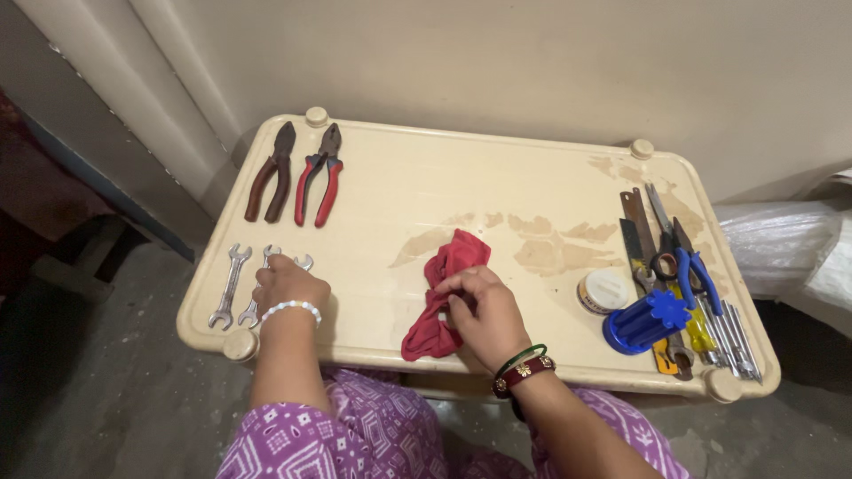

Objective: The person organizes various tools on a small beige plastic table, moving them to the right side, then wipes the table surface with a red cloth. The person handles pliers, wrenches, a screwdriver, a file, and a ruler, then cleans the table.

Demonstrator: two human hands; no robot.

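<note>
While the left hand (286, 286) rests with fingers curled on a spanner (258, 297) beside 1 more spanner (230, 286), the right hand (484, 315) pinches the red cloth (444, 293) mid-bench (399, 186). 2 pliers (297, 173) lie sorted; the right-side tool heap (683, 284) looks unsorted.

On the surface (399, 168), two pliers (297, 173) lie at eleven o'clock. The wrenches (244, 284) lie at nine o'clock, under the left hand (286, 286). The cloth (442, 293) lies in the centre, under the right hand (484, 315). The tool pile (688, 284) lies at three o'clock.
</note>
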